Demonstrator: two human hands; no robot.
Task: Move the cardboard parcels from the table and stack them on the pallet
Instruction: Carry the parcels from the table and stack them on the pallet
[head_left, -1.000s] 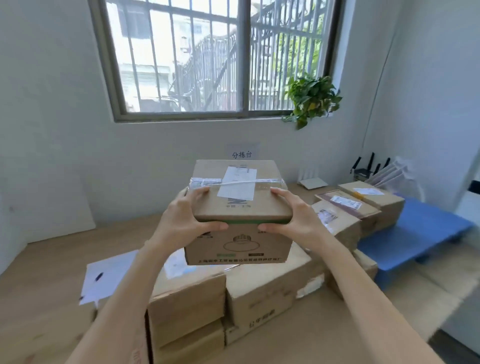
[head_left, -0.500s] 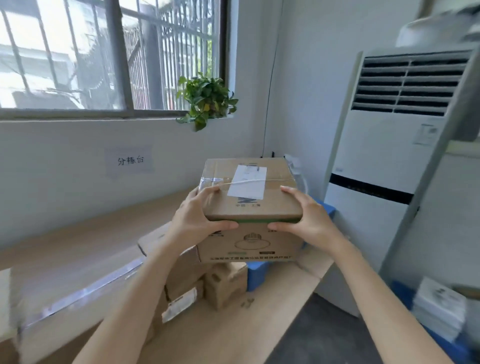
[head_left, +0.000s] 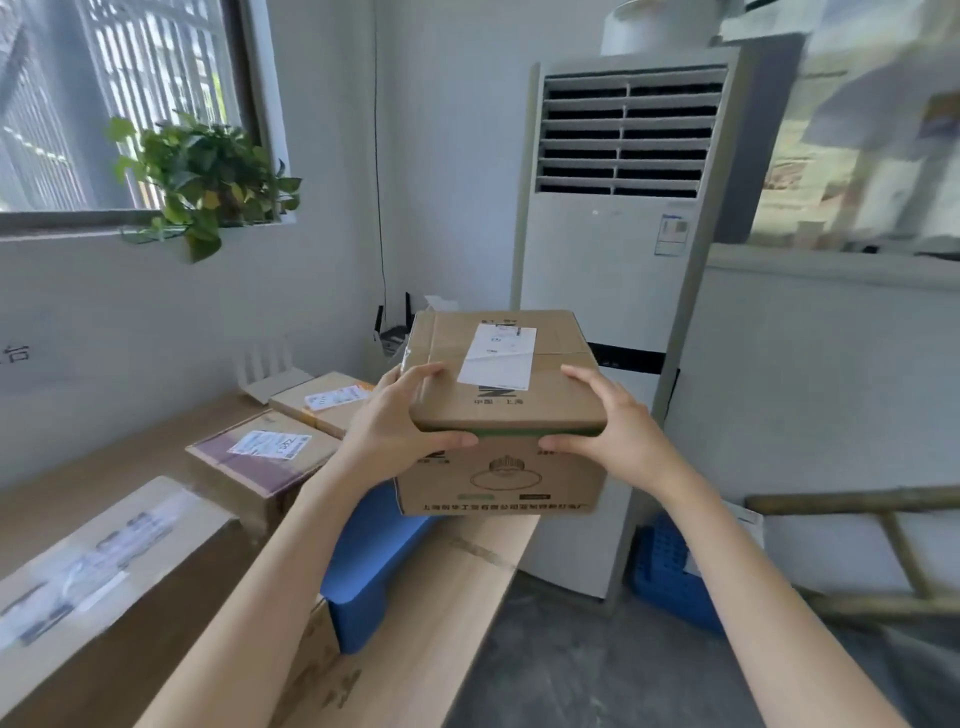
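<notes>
Our left hand (head_left: 402, 431) and right hand (head_left: 615, 436) grip the brown cardboard parcel (head_left: 501, 379) at its top front corners; so shallow a hold, we judge, could let it slip.

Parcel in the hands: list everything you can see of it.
Closed brown cardboard parcel, clear tape across its top. A white shipping label lies on top, dark print below it. A green band runs along the front's upper edge; under it are a line drawing and a row of characters. Held level in the air: left hand and right hand grip its near top corners, thumbs on the front, fingers over the top.
</notes>
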